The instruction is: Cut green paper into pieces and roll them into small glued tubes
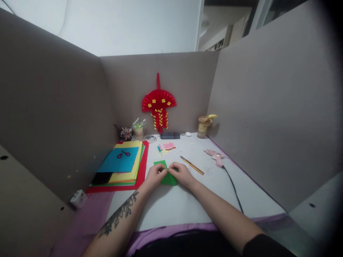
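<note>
A piece of green paper (169, 179) lies in front of me on the white tabletop, its middle partly covered by my fingers. My left hand (156, 175) pinches it from the left, thumb and fingertips together. From the right, my right hand (182, 174) pinches the same paper, its fingertips meeting those of the left. Just beyond the right hand rests a yellow-orange pen-like tool (193, 166) with a dark pointed tip. Farther back are several small pink rolled pieces (169, 146) and a blue piece (159, 150).
Coloured paper sheets (115, 160) are stacked at left, with red-handled scissors (123, 154) on top. A pink glue gun (215, 157) lies at right, its cord running forward. A red paper decoration (159, 101) hangs on the back panel. A drink cup (203, 126) stands back right.
</note>
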`<control>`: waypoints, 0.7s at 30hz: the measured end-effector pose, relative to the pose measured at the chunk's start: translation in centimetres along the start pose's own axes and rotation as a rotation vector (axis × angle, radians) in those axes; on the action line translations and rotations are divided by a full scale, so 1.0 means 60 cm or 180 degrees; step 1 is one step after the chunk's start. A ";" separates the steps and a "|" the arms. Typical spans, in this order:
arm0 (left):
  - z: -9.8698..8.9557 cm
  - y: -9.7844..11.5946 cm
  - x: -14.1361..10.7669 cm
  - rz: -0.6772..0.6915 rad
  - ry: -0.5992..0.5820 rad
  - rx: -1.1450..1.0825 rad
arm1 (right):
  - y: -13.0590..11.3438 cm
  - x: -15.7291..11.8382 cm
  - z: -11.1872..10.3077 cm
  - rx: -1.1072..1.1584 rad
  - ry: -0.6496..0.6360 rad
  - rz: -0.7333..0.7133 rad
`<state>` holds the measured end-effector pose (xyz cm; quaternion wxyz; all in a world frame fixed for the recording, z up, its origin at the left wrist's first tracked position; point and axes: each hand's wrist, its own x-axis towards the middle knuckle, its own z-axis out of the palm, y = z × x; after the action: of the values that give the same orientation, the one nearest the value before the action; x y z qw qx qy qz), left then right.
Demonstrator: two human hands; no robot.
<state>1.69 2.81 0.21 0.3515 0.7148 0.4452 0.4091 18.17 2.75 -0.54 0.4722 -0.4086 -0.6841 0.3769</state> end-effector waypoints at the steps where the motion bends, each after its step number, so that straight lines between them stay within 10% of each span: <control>1: 0.001 -0.001 0.000 0.0019 -0.0014 0.0016 | 0.001 0.001 -0.002 0.0075 0.0089 0.0044; 9: -0.006 -0.014 0.006 -0.0138 0.0177 0.0097 | 0.026 0.020 -0.022 0.0173 0.0807 0.0201; 13: -0.016 -0.031 0.016 -0.0340 0.0578 -0.0115 | 0.038 0.024 -0.061 -0.1248 0.1142 0.0103; 21: -0.022 -0.065 0.027 -0.0344 0.0617 0.0132 | 0.065 0.022 -0.132 -0.3334 0.0245 0.1704</control>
<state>-0.45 5.87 -2.20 0.3134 0.6540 0.5233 0.4474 26.22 6.50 -1.49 0.1204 -0.7592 -0.6346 0.0797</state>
